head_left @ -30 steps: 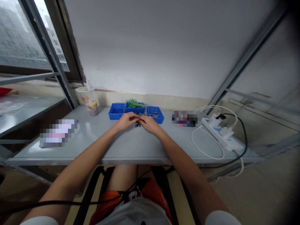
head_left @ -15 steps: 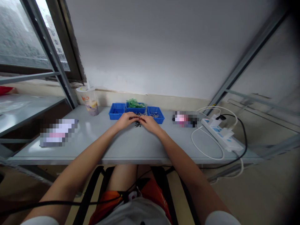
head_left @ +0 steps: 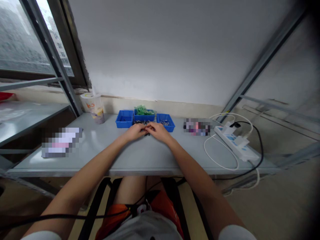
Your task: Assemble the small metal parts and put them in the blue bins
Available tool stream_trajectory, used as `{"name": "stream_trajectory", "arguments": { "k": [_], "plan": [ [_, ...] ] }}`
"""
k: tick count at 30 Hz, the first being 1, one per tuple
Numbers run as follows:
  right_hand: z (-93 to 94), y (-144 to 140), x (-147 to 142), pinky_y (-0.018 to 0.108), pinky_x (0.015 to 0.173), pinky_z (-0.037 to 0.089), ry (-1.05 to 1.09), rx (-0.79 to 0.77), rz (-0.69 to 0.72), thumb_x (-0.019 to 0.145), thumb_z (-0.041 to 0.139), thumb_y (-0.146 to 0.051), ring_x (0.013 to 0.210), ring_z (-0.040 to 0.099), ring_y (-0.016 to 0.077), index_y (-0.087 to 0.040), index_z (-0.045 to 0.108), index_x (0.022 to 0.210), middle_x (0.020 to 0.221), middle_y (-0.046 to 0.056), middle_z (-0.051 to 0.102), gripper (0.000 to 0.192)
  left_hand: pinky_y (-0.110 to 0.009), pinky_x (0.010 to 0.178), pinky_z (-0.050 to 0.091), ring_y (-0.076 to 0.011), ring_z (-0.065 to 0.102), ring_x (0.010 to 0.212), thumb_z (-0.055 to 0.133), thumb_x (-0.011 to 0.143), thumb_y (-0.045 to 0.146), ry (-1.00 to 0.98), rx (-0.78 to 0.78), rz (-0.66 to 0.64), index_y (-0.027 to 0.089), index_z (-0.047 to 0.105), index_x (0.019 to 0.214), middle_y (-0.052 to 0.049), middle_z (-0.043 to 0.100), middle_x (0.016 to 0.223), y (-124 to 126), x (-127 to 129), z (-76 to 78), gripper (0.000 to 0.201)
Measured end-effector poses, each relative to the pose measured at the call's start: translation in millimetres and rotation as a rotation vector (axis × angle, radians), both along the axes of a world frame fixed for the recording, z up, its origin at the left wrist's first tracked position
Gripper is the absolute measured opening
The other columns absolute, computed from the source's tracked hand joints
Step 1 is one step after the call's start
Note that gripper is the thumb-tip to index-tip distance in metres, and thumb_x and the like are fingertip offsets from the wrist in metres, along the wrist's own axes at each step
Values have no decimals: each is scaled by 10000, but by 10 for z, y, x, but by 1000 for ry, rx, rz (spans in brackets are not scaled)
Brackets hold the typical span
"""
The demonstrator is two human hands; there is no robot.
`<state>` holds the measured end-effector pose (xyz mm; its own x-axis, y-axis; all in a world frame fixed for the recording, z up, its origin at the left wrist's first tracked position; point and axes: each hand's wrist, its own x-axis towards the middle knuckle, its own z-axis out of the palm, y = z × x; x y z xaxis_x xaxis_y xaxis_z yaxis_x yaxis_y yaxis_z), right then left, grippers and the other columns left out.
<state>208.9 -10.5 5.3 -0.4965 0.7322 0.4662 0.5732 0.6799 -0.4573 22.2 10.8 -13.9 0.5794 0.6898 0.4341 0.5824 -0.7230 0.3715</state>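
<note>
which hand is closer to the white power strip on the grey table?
Right. The right hand lies mid-table, on the side towards the white power strip; the left hand sits just beyond it, farther away. Neither touches it.

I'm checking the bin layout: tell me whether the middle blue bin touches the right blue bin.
Cannot tell. In the head view the middle blue bin and right blue bin sit side by side, but the seam between them is too small to show contact or a gap.

Short white sleeves (head_left: 236, 232), orange shorts (head_left: 163, 206), bare forearms.
</note>
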Motion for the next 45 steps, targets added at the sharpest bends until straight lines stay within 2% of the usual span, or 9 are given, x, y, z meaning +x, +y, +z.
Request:
{"name": "stream_trajectory", "arguments": {
  "k": [7, 16, 26, 36, 45],
  "plan": [
    [-23, 29, 16, 214, 669, 374, -29, 0, -16, 884, 513, -246, 703, 554, 112, -178, 643, 895, 813, 17, 662, 148, -270, 661, 437, -176, 606, 713, 570, 853, 310, -16, -39, 16, 153, 688, 805, -53, 680, 767, -36, 14, 24, 202],
    [-28, 126, 134, 209, 653, 376, -23, -49, -41, 891, 523, -251, 703, 575, 116, -180, 642, 912, 804, 21, 676, 140, -273, 729, 464, -169, 618, 798, 560, 876, 301, -167, -35, 69, 159, 696, 934, -68, 691, 914, -14, -95, 131, 205],
    [-65, 167, 158, 213, 651, 370, -19, -19, -105, 905, 500, -280, 696, 572, 121, -179, 646, 911, 794, 26, 669, 177, -258, 725, 437, -179, 617, 813, 512, 909, 307, -28, 3, 65, 165, 700, 934, -63, 698, 902, 35, -141, 115, 237],
    [-85, 141, 137, 218, 650, 362, -88, -80, -62, 883, 528, -231, 673, 548, 116, -172, 643, 898, 745, 12, 641, 130, -267, 685, 410, -178, 586, 770, 517, 915, 338, 56, 64, 113, 161, 670, 843, -59, 656, 819, 35, -170, 135, 245],
    [-81, 148, 168, 220, 638, 352, -89, -84, -75, 880, 518, -228, 666, 545, 120, -171, 640, 905, 727, 10, 632, 137, -303, 798, 450, -187, 611, 876, 488, 924, 253, 38, 116, 48, 163, 668, 958, -80, 680, 935, 104, -170, 84, 204]
  ]
}}
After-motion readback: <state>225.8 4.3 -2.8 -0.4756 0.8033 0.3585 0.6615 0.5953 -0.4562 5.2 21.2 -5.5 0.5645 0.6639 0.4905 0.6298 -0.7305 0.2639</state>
